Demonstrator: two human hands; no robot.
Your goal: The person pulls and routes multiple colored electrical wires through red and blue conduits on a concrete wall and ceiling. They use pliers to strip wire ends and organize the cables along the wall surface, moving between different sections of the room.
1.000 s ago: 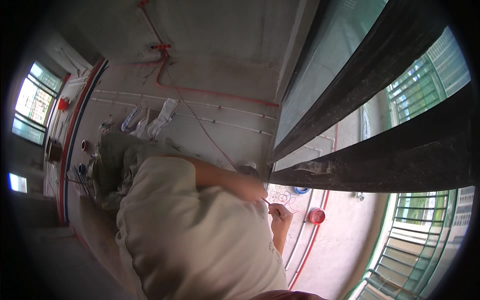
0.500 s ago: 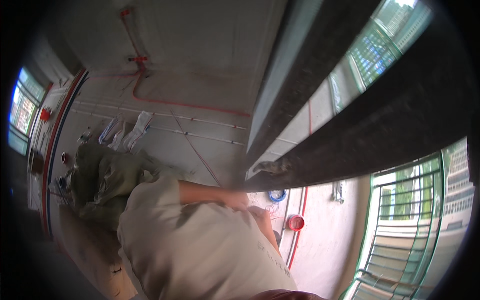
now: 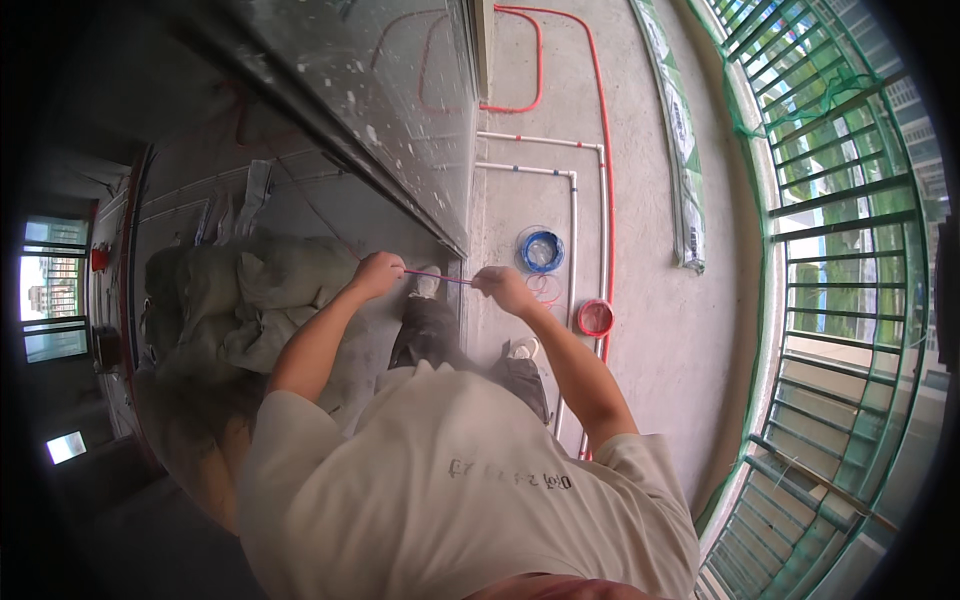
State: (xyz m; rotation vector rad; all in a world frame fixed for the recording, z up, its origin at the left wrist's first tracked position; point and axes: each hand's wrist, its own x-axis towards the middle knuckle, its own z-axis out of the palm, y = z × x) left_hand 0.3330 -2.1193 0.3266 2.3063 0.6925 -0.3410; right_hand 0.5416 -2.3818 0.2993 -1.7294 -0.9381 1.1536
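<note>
A thin reddish wire (image 3: pixel 438 276) is stretched almost level between my two hands, in front of my body. My left hand (image 3: pixel 378 275) is closed on its left end, with fingers pinched together. The other end is gripped in my right hand (image 3: pixel 505 290), whose fingers are curled round it. From my left hand a thin reddish line (image 3: pixel 328 222) runs up and left. Below the right hand, loose loops of red wire (image 3: pixel 543 289) lie on the floor beside a red coil of wire (image 3: pixel 595 317). A blue coil of wire (image 3: pixel 541 252) lies just beyond.
A dusty glass panel (image 3: pixel 400 90) in a dark frame stands ahead, its lower corner close beyond my hands. White pipes (image 3: pixel 573 215) and a red pipe (image 3: pixel 609 170) run along the floor. Bulky sacks (image 3: pixel 215 300) are piled left. A long wrapped bundle (image 3: pixel 680 150) lies near the barred window (image 3: pixel 850 230).
My view has swung, so the glass panel's dark frame sits farther up and left. My hands were close together; now they are apart, with the wire taut between them.
</note>
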